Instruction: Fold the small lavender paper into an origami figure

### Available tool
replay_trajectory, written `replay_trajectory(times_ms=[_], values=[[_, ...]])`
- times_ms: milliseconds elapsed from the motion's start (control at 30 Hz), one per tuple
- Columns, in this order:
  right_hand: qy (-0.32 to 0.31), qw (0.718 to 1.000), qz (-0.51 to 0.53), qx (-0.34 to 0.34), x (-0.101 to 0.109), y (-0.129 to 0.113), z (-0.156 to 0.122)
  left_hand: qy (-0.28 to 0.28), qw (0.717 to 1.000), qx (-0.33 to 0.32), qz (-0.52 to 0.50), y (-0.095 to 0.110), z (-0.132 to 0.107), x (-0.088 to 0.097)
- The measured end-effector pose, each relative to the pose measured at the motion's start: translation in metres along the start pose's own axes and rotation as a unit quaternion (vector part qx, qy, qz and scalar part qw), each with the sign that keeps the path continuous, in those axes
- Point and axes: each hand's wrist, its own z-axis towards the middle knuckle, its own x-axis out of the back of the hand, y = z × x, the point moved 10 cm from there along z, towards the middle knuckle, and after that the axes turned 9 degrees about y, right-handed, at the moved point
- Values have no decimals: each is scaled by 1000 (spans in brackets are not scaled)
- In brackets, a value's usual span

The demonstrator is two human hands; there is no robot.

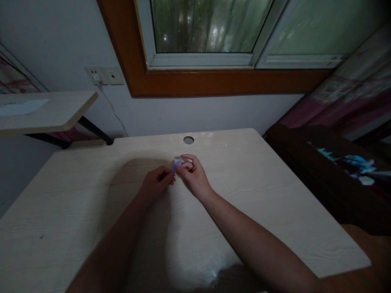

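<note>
A small piece of purple folded paper [176,164] is held between my two hands above the far part of the table. My left hand [158,180] pinches its lower left end with thumb and fingers. From the right, my right hand [193,173] grips the other side, its thumb low on the paper and its index finger stretched over the top. Fingers cover part of the paper, so its full shape cannot be made out.
The pale wooden table [244,195] has a round cable hole [188,140] near its back edge. A raised shelf [70,106] on black legs stands at the left. Behind are a wall socket [105,76] with a plugged cord and a window [207,28]. A dark surface [305,162] lies at the right.
</note>
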Motion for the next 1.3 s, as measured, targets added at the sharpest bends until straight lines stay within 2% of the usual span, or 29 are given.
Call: replay_trajectory(times_ms=[300,633,833,1133,1300], values=[[-10,1000,-15,2,-3,-2,-2,8,1000,6,5,-1,0,2],[29,999,10,17,6,-5,1,6,1000,12,6,-2,1,2],[25,1000,9,15,6,-1,2,6,1000,1,29,-1,0,3],[27,999,36,5,4,-7,-1,22,999,22,-18,-3,0,6],[8,999,37,6,-1,-9,-3,23,999,16,-27,-2,1,7]])
